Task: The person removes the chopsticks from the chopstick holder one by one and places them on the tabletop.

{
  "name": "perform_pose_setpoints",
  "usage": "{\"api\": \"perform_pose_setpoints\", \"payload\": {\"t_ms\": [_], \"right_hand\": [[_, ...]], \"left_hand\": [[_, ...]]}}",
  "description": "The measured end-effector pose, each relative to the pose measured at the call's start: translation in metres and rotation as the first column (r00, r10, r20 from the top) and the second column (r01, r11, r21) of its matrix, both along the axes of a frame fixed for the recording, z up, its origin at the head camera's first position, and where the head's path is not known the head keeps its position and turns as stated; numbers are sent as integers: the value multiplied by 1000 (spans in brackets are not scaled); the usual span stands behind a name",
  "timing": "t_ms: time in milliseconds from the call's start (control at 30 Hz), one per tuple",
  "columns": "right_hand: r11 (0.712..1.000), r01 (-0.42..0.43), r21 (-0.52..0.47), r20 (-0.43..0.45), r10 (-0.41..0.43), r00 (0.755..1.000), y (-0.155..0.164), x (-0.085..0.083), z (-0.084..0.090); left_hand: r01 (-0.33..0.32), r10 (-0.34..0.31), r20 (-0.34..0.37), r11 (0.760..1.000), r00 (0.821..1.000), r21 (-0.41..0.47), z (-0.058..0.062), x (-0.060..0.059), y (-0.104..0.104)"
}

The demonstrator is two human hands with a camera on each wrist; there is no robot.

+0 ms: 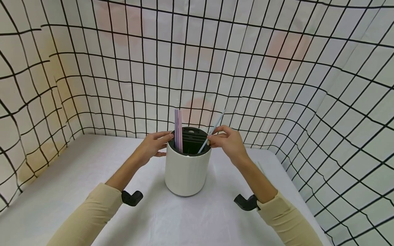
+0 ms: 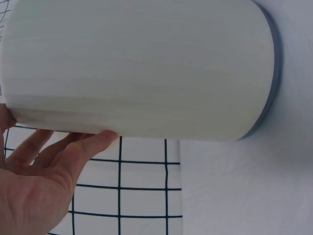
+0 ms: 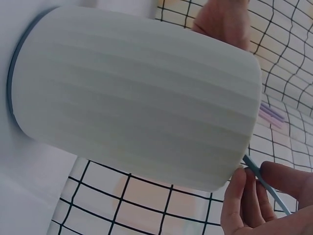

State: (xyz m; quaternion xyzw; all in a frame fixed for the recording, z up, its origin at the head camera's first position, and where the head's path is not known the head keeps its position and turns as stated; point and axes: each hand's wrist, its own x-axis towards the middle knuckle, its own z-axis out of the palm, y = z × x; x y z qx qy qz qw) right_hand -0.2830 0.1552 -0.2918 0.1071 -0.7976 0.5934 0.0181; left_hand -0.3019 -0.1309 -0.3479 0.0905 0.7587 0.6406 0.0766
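Observation:
A white ribbed cylindrical holder with a black slotted insert stands upright on the white table. Pink straws stand in its left side. My right hand pinches a pale blue straw that leans with its lower end inside the holder's right side; the right wrist view shows the fingers around the blue straw at the holder's rim. My left hand rests with straight fingers against the holder's upper left side; its fingers touch the holder.
A white cloth with a black grid walls in the table at the back and on both sides. A thin pale straw lies on the table right of my right wrist. Black camera mounts sit on both wrists.

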Motion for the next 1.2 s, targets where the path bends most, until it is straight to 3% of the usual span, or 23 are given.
{"api": "perform_pose_setpoints", "payload": {"t_ms": [467, 833, 1033, 1200], "right_hand": [[984, 66, -165, -51, -75, 996, 20, 3, 28], [934, 81, -348, -63, -110, 992, 52, 8, 50], [917, 93, -389, -44, -119, 992, 68, 12, 54], [919, 97, -382, -12, -110, 994, 82, 10, 49]], "left_hand": [[-4, 4, 5, 1000, 1000, 1, 0, 0, 1], [-6, 6, 5, 1000, 1000, -7, 1, 1, 2], [-8, 8, 5, 1000, 1000, -9, 1, 1, 2], [-8, 8, 2, 1000, 1000, -13, 1, 1, 2]]}}
